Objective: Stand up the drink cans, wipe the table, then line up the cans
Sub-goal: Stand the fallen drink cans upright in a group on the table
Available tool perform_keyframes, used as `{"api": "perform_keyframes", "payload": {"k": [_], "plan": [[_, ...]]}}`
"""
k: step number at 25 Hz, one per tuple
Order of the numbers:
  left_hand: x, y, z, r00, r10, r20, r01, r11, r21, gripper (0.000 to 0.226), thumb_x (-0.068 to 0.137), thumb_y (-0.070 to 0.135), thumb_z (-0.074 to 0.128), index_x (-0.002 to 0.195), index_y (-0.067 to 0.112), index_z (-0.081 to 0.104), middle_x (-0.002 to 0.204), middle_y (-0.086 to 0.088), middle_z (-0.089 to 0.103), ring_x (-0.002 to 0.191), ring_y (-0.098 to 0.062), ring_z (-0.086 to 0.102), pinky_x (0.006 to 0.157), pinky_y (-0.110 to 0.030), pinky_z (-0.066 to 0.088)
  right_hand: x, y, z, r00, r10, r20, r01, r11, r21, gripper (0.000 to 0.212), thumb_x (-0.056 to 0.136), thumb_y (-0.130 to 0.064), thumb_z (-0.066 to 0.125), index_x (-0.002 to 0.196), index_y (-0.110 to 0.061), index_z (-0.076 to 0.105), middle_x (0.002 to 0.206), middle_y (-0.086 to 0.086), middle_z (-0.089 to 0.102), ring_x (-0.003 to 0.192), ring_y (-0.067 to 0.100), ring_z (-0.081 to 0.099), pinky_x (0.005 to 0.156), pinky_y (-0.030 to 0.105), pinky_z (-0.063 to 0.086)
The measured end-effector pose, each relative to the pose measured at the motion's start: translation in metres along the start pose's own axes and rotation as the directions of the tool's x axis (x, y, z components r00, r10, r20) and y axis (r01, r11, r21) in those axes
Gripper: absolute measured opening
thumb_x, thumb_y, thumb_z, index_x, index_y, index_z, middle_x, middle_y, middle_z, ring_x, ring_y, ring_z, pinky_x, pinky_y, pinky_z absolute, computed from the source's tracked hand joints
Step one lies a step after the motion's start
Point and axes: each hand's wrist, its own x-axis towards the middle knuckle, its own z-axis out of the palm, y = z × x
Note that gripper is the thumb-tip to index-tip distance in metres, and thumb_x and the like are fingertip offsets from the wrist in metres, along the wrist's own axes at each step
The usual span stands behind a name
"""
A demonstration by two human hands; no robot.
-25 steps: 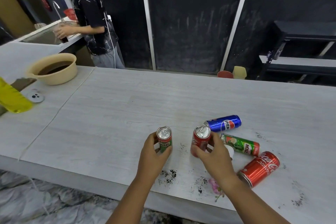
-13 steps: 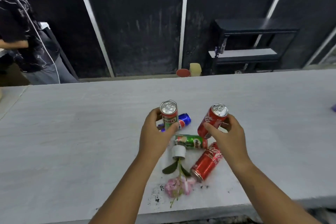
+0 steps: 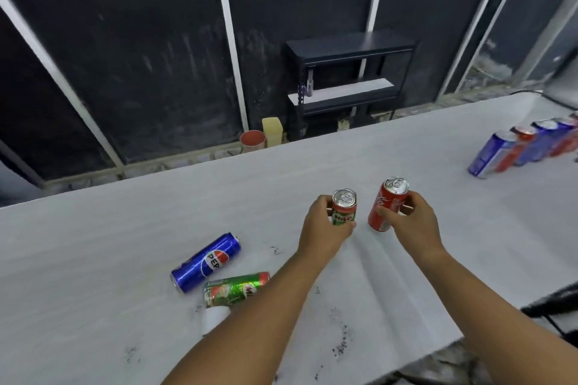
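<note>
My left hand (image 3: pixel 322 228) grips an upright green and red Milo can (image 3: pixel 344 208) over the white table (image 3: pixel 109 244). My right hand (image 3: pixel 409 222) holds a red Coca-Cola can (image 3: pixel 386 206), tilted slightly, close beside it. A blue Pepsi can (image 3: pixel 206 262) lies on its side to the left. A second green Milo can (image 3: pixel 234 289) lies on its side just below it, partly behind my left forearm. Dark crumbs (image 3: pixel 339 344) are scattered on the tabletop near the front edge.
A row of several blue and red cans (image 3: pixel 525 147) stands at the far right of the table. A small white cup (image 3: pixel 214 319) lies by the fallen Milo can. Behind the table are a dark shelf unit (image 3: pixel 350 81), a red pot (image 3: pixel 253 141) and a yellow container (image 3: pixel 272 131).
My view has swung to the right and both hands have carried their cans rightward, away from the fallen cans. The row of cans at the far right has come into sight.
</note>
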Motion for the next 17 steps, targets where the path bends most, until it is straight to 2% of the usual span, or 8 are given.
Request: {"api": "perform_keyframes", "payload": {"k": [1, 4, 7, 10, 13, 15, 17], "plan": [[0.007, 0.000, 0.009, 1.000, -0.009, 0.015, 0.009, 1.000, 0.012, 0.060, 0.077, 0.023, 0.095, 0.126, 0.028, 0.061, 0.126, 0.010, 0.069, 0.106, 0.000, 0.065, 0.086, -0.020, 0.052, 0.009, 0.004, 0.000, 1.000, 0.002, -0.004, -0.002, 1.000, 0.006, 0.053, 0.080, -0.027, 0.089, 0.128, -0.025, 0.065, 0.120, -0.009, 0.071, 0.113, 0.014, 0.067, 0.083, 0.022, 0.049], [0.022, -0.001, 0.026, 0.999, -0.032, 0.033, 0.031, 0.999, 0.038, 0.062, 0.077, 0.021, 0.095, 0.128, 0.025, 0.060, 0.128, 0.008, 0.068, 0.107, -0.005, 0.066, 0.084, -0.016, 0.049, 0.027, 0.016, 0.005, 1.000, 0.008, 0.009, -0.009, 0.999, 0.032, 0.053, 0.080, -0.028, 0.090, 0.128, -0.026, 0.066, 0.121, -0.009, 0.071, 0.112, 0.011, 0.067, 0.082, 0.017, 0.047], [0.029, -0.005, 0.035, 0.999, -0.023, 0.033, 0.021, 0.998, 0.054, 0.060, 0.078, 0.021, 0.094, 0.127, 0.030, 0.059, 0.128, 0.012, 0.066, 0.106, 0.007, 0.062, 0.083, -0.014, 0.048, 0.034, 0.026, 0.009, 1.000, 0.004, 0.025, -0.005, 0.999, 0.053, 0.054, 0.082, -0.031, 0.089, 0.130, -0.032, 0.064, 0.119, -0.019, 0.069, 0.113, -0.002, 0.065, 0.087, 0.017, 0.050], [0.031, -0.009, 0.038, 0.999, -0.002, 0.032, 0.001, 0.998, 0.057, 0.064, 0.078, 0.023, 0.095, 0.131, 0.030, 0.058, 0.132, 0.012, 0.066, 0.116, 0.002, 0.063, 0.096, -0.027, 0.054, 0.032, 0.033, 0.010, 0.999, 0.034, 0.033, -0.035, 0.998, 0.047, 0.065, 0.081, -0.033, 0.090, 0.139, -0.030, 0.060, 0.128, -0.017, 0.067, 0.119, 0.002, 0.064, 0.100, 0.029, 0.052], [0.025, -0.009, 0.024, 0.998, -0.015, 0.055, 0.011, 0.998, 0.068, 0.086, 0.077, 0.026, 0.098, 0.148, 0.027, 0.050, 0.143, 0.016, 0.056, 0.130, -0.004, 0.055, 0.110, -0.033, 0.050, 0.010, 0.040, 0.009, 0.993, 0.122, -0.008, -0.121, 0.992, 0.039, 0.088, 0.079, -0.039, 0.092, 0.153, -0.029, 0.046, 0.142, -0.014, 0.056, 0.129, 0.007, 0.055, 0.108, 0.034, 0.045], [0.019, -0.011, -0.001, 0.999, 0.011, 0.035, -0.013, 0.999, 0.048, 0.084, 0.079, 0.026, 0.097, 0.148, 0.029, 0.050, 0.147, 0.014, 0.055, 0.133, -0.005, 0.054, 0.112, -0.034, 0.049, -0.017, 0.044, 0.008, 0.988, 0.128, -0.092, -0.125, 0.991, 0.042, 0.084, 0.081, -0.044, 0.089, 0.152, -0.032, 0.045, 0.143, -0.012, 0.054, 0.130, 0.010, 0.054, 0.107, 0.035, 0.046], [0.009, -0.014, -0.037, 0.999, 0.038, 0.013, -0.038, 0.999, 0.031, 0.073, 0.082, 0.029, 0.095, 0.143, 0.032, 0.055, 0.147, 0.014, 0.058, 0.133, -0.005, 0.056, 0.112, -0.031, 0.048, -0.049, 0.043, 0.010, 0.991, 0.093, -0.096, -0.088, 0.994, 0.058, 0.072, 0.085, -0.044, 0.086, 0.146, -0.035, 0.049, 0.140, -0.013, 0.056, 0.129, 0.009, 0.055, 0.105, 0.033, 0.046]]}}
